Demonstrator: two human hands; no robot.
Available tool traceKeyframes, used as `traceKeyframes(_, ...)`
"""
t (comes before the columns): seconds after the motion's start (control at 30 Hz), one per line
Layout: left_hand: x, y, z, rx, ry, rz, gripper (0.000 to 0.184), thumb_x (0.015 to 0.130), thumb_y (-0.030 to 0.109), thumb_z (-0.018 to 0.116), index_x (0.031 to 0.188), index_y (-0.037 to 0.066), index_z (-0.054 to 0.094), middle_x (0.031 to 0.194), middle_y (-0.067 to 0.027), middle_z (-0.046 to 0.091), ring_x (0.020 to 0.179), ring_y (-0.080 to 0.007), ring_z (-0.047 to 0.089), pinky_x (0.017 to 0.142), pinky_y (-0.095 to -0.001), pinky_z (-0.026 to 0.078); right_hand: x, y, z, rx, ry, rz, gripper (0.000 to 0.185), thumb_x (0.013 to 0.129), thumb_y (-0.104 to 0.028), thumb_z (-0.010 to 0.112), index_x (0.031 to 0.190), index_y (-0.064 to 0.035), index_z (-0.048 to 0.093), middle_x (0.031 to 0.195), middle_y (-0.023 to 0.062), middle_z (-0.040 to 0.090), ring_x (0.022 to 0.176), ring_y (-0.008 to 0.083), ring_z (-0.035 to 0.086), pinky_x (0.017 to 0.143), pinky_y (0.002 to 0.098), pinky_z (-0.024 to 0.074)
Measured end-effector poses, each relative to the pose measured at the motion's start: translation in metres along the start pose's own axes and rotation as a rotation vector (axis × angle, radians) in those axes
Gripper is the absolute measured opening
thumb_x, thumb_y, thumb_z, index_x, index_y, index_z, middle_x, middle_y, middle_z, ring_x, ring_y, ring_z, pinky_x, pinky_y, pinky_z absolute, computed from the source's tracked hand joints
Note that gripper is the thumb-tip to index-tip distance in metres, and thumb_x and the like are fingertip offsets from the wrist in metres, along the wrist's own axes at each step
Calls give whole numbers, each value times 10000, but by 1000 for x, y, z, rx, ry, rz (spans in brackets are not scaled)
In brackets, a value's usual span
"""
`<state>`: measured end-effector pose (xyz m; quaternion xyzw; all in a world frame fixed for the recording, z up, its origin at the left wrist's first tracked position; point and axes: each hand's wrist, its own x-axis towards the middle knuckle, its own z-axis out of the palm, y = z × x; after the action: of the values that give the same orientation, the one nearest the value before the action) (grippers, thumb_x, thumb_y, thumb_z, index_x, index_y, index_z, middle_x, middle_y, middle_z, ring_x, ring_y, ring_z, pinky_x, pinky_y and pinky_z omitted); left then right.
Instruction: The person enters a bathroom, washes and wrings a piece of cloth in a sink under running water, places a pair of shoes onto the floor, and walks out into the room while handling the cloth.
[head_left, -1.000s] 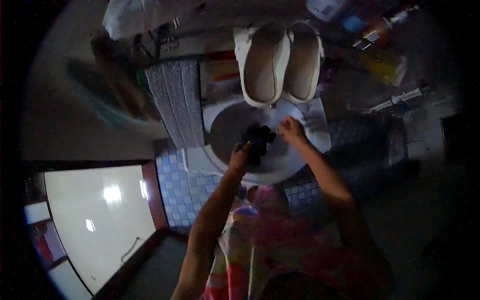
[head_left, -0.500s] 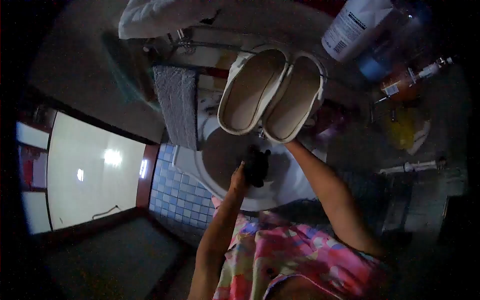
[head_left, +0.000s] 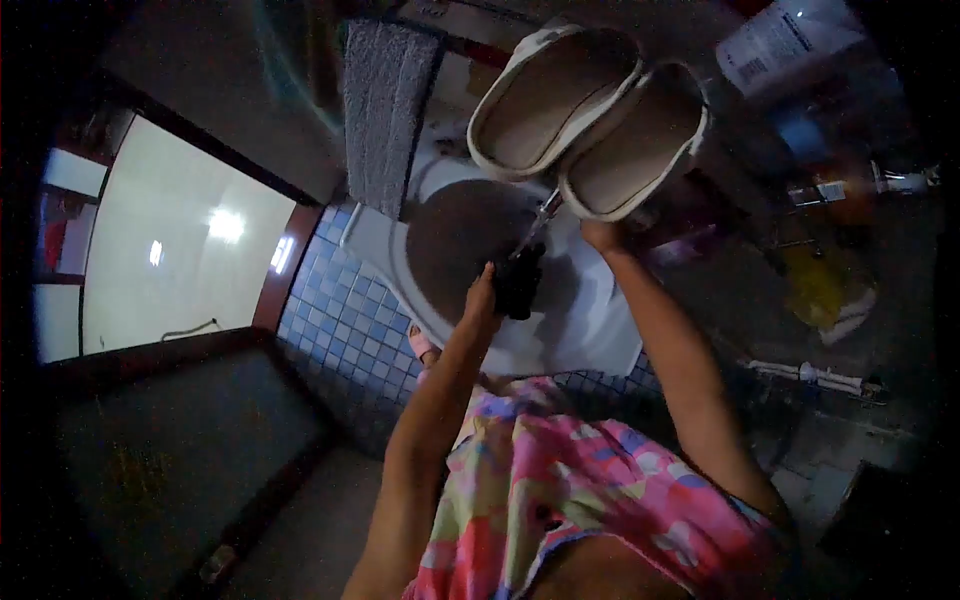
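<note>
My left hand (head_left: pixel 484 293) is closed on a black lumpy thing (head_left: pixel 518 283) over the white washbasin (head_left: pixel 590 345); its kind is too dark to make out. A thin stream of water (head_left: pixel 532 231) comes down onto it from the tap (head_left: pixel 551 203). My right hand (head_left: pixel 602 236) is at the far right rim of the basin, close to the tap. Its fingers are hidden behind a pair of cream slippers (head_left: pixel 622 192), which sit above the basin, nearer to the camera, and cover part of the tap.
A grey towel (head_left: pixel 385 120) hangs left of the basin. White bottle (head_left: pixel 785 45) and other toiletries stand at the upper right, with a yellow item (head_left: pixel 815 285) below them. Blue tiles (head_left: pixel 340 300) cover the floor. Pipes (head_left: pixel 810 376) run at the right. A bright doorway (head_left: pixel 180 240) lies left.
The view has shifted, so the slippers and towel appear higher. A water stream now shows falling onto the black thing, which stays in my left hand. My right hand remains by the tap.
</note>
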<state>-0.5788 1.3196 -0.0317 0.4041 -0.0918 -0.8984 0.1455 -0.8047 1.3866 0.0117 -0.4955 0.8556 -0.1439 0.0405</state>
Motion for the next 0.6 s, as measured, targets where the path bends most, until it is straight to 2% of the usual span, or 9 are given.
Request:
traceKeyframes(0.03, -5, 1, 4, -10, 7, 1, 392, 830, 267, 364, 1114, -2, 332, 1045, -132, 457, 904, -267, 488, 789, -365, 398, -1, -13, -9, 89, -141, 170, 526, 739, -200, 489, 1174, -6, 264, 1168, 205, 329, 1078, 329, 320, 897, 383, 264)
traceKeyframes(0.17, -32, 11, 35, -26, 111, 16, 406, 836, 293, 346, 1127, 10, 323, 1054, -131, 453, 923, -259, 479, 793, -361, 396, -44, -38, -13, 133, -55, 381, 569, 710, -178, 519, 1190, -34, 249, 1151, 212, 346, 1059, 329, 341, 886, 371, 282)
traceKeyframes(0.23, -32, 9, 38, -10, 170, 11, 408, 838, 303, 338, 1123, 11, 334, 1050, -129, 456, 924, -255, 478, 792, -361, 396, -58, -65, -19, 586, -155, 459, 449, 665, -86, 530, 1091, -35, 399, 965, 145, 506, 927, 272, 462, 766, 349, 379)
traceKeyframes(0.27, -30, 8, 36, -28, 113, 24, 424, 831, 329, 346, 1112, 12, 352, 1039, -127, 464, 915, -251, 483, 790, -357, 397, -58, -62, -2, 585, -157, 460, 449, 665, -86, 530, 1091, -35, 399, 965, 145, 506, 927, 272, 462, 766, 349, 379)
traceKeyframes(0.33, -28, 8, 33, -48, 60, 46, 440, 824, 355, 353, 1101, 14, 371, 1028, -125, 472, 905, -247, 488, 789, -353, 398, -55, -61, 35, 905, -291, 351, 633, 678, -128, 530, 1218, -60, 206, 1141, 185, 367, 1045, 281, 371, 866, 332, 308)
traceKeyframes(0.37, -28, 9, 31, -6, 69, 33, 464, 811, 383, 366, 1090, 13, 387, 1019, -124, 477, 899, -244, 491, 787, -347, 400, -55, -65, 41, 908, -297, 344, 633, 678, -128, 530, 1218, -60, 206, 1141, 185, 367, 1045, 281, 371, 866, 332, 308)
traceKeyframes(0.47, -26, 13, 29, 49, 84, 45, 493, 789, 421, 395, 1072, 18, 410, 995, -113, 490, 875, -234, 500, 769, -340, 408, -52, -69, 64, 882, -325, 309, 641, 661, -126, 540, 1210, -39, 222, 1147, 169, 369, 1041, 262, 382, 851, 325, 324)
traceKeyframes(0.53, -27, 19, 26, 56, 89, 66, 499, 779, 431, 410, 1064, 22, 418, 979, -104, 497, 858, -228, 505, 753, -339, 415, -52, -51, 107, 998, -387, 384, 438, 660, -65, 524, 1081, -14, 414, 965, 77, 507, 868, 144, 468, 730, 228, 380)
traceKeyframes(0.6, -32, 30, 20, 220, -103, 79, 420, 776, 348, 461, 1042, 24, 433, 937, -85, 512, 817, -206, 513, 706, -328, 430, -43, -61, 71, 900, -536, 400, 470, 652, -123, 556, 1088, -15, 418, 1006, 117, 492, 903, 193, 468, 756, 266, 381)
